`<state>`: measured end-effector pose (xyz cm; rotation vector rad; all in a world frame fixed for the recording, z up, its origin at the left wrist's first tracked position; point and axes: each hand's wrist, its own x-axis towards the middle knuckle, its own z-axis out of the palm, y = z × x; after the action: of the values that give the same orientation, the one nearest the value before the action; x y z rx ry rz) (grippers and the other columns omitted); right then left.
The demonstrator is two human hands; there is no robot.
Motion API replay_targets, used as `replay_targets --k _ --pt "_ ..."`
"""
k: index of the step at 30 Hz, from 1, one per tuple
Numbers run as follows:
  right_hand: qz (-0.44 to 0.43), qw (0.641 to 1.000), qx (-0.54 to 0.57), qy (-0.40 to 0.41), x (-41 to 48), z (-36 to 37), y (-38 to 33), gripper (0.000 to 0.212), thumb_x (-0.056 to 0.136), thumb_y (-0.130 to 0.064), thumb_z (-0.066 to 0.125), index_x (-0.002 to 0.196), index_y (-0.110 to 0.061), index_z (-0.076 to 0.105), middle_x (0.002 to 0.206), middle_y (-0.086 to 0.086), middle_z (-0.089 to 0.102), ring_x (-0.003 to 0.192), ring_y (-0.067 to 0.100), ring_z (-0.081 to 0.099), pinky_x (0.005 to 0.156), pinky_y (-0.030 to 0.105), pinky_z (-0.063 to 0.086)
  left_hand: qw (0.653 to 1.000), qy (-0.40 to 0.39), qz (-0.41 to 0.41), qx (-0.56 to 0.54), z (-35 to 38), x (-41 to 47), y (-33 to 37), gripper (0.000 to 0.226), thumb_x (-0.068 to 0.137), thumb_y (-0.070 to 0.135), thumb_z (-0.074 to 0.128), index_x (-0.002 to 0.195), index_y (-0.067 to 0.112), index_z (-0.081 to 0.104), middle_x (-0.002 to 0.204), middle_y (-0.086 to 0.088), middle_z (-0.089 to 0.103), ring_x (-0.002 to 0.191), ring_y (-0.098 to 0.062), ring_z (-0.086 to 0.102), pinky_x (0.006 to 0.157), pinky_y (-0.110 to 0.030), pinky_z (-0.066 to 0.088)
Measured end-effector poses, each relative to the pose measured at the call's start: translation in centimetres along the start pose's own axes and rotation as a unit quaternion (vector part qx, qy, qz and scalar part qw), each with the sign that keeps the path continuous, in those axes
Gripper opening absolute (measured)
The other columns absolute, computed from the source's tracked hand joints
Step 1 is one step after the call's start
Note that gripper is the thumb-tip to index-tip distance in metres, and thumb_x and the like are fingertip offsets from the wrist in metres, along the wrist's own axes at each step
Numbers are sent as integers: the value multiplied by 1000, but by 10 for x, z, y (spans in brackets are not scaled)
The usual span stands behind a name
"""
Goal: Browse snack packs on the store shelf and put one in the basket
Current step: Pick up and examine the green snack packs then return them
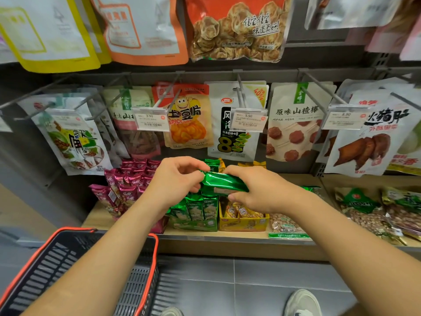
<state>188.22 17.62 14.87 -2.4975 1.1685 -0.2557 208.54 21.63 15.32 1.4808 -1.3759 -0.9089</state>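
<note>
- Green snack pack (pixel 224 183): lies roughly level at frame centre, held clear above the shelf (pixel 227 238). It is not yet in the basket.
- Left hand (pixel 175 179): at 9 o'clock of the pack, fingers curled and pinching its left end.
- Right hand (pixel 255 192): at 3 o'clock of the pack, fingers wrapped over its top and thumb beneath, grasping the right end.
- Basket (pixel 155 252): black with an orange rim, at 7 o'clock of the frame, beneath the left forearm. How it is carried cannot be told.
- Hazard 1, slip: the foil looks glossy and the left grip is only a fingertip pinch. If one hand lets go before the other is secure, the pack would likely fall onto the stock below or to the floor at 6 o'clock.
- Hazard 2, missed drop: the basket mouth is partly covered by the left forearm. A release made from this height could strike the rim or the arm and bounce out.
- Hazard 3, disturbed stock: the green display box (pixel 193 215) stands directly below the pack, with the yellow display box (pixel 243 223) at its 3 o'clock and the magenta packs (pixel 129 179) at its 9 o'clock. A low sweep of the left wrist toward 7 o'clock could topple the upright packs.
</note>
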Motion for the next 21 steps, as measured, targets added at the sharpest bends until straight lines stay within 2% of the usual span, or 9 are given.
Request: replay_targets --k 2,4,7,11,14,16,18,21 --pt "-1 997 73 -11 -1 -5 0 37 90 -32 65 121 -39 46 105 -13 55 79 7 54 67 24 43 1000 -7 3 -30 -1 -1 0 31 87 3 64 78 30 77 66 4 70 59 -6 64 57 -17 51" --pt "-2 988 151 -17 -4 -11 0 39 90 -28 66 118 -43 44 109 -10 54 80 1 55 64 15 41 999 -14 11 -47 -3 -1 -1 31 88 5 65 78 32 77 67 4 70 60 -4 63 57 -15 49" --pt "6 964 264 -32 -10 -20 1 41 91 -23 65 115 -53 50 105 -8 59 90 8 61 75 23 49 998 -32 26 -57 -8 -1 -1 28 89 8 67 82 33 78 67 7 70 59 0 59 55 -13 46" --pt "18 935 350 -56 -13 -30 4 34 92 -26 66 115 -51 61 111 4 62 83 6 66 70 18 50 992 -109 19 -63 -10 -3 0 18 88 20 68 95 35 75 79 11 68 70 0 58 60 -16 48" --pt "11 934 351 -70 -13 -31 4 40 81 -40 75 117 -48 60 110 7 63 78 11 68 67 16 51 988 -133 -6 -81 -6 -3 2 18 83 26 66 97 34 73 85 4 64 75 -8 57 64 -22 50" --pt "9 936 342 -88 -13 -28 4 58 73 -37 83 122 -50 55 109 3 60 77 19 70 67 24 56 990 -118 -1 -72 -5 -2 3 18 88 16 65 92 30 75 84 1 66 76 -10 59 64 -22 50" --pt "5 948 305 -94 -13 -25 4 72 70 -32 87 126 -53 47 106 0 56 74 20 71 67 29 59 996 -78 24 -25 -5 -2 3 24 89 7 65 83 28 76 78 4 71 71 -7 63 62 -18 51" --pt "-1 962 259 -82 -12 -23 2 64 74 -26 84 121 -48 46 98 2 57 68 17 70 62 29 59 997 -17 65 34 -3 -3 5 25 85 5 69 77 28 76 66 7 72 56 -3 63 55 -14 48"
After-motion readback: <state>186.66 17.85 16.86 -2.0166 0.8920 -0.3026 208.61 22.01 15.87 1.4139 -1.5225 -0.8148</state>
